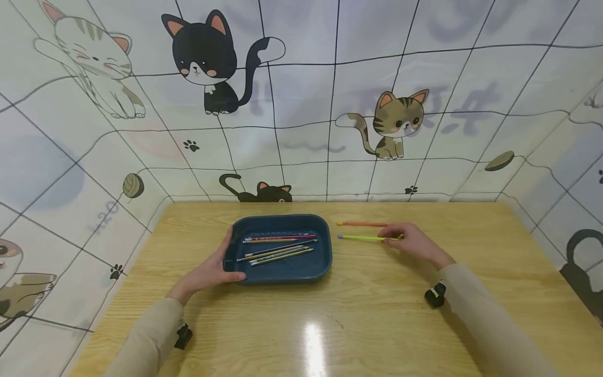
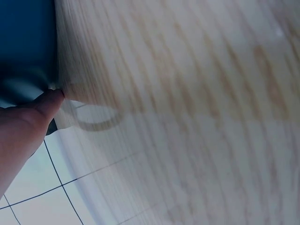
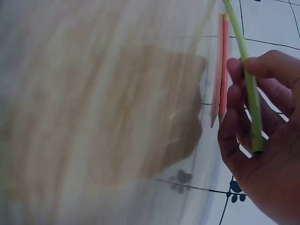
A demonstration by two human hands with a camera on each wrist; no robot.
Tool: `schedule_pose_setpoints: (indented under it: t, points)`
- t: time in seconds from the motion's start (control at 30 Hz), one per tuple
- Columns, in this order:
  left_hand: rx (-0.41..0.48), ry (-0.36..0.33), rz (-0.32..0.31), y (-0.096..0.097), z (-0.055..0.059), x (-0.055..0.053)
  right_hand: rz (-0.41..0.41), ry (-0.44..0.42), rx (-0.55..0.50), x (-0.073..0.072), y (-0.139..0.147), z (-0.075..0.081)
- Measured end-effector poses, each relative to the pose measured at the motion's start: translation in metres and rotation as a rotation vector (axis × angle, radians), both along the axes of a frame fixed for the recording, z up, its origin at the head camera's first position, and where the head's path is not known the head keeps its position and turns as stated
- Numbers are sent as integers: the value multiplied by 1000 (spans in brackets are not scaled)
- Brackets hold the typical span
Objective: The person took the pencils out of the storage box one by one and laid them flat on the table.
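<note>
A dark blue tray [image 1: 282, 276] stands on the table with several pencils [image 1: 280, 255] lying in it, gold, red and dark. My left hand [image 1: 212, 269] grips the tray's left end, its thumb on the front rim and its fingers along the left side. In the left wrist view only the thumb [image 2: 40, 110] and a corner of the tray [image 2: 28, 42] appear. To the right of the tray, my right hand [image 1: 410, 242] pinches a yellow-green pencil [image 3: 251, 89] between thumb and fingers. An orange pencil [image 1: 363, 224] with a yellow end lies just behind it on the table.
The glossy wooden table [image 1: 377, 314] reflects light and nearby things. Behind it and at both sides hangs a white gridded cloth [image 1: 306, 104] printed with cartoon cats. A small black device [image 1: 435, 295] is worn at the right wrist, another [image 1: 183, 336] at the left.
</note>
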State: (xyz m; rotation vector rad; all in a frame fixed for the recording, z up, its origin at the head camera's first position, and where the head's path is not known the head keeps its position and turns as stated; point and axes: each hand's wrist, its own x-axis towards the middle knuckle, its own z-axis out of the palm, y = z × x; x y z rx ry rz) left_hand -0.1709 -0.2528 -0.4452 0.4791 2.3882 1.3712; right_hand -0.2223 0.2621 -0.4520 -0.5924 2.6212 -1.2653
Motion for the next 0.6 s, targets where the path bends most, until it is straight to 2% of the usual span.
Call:
schedule_pose_setpoints:
  t: [0.1,0.23,0.6]
  points:
    - [-6,3,3,0,-1,0,-6,44,69,-6,2,-4]
    - [-17,6,9,-1,-2,1,-9,76,93,-13,2,-9]
    - [-13,11,-1,0,-3,0,-29,62,101,-22,2,-13]
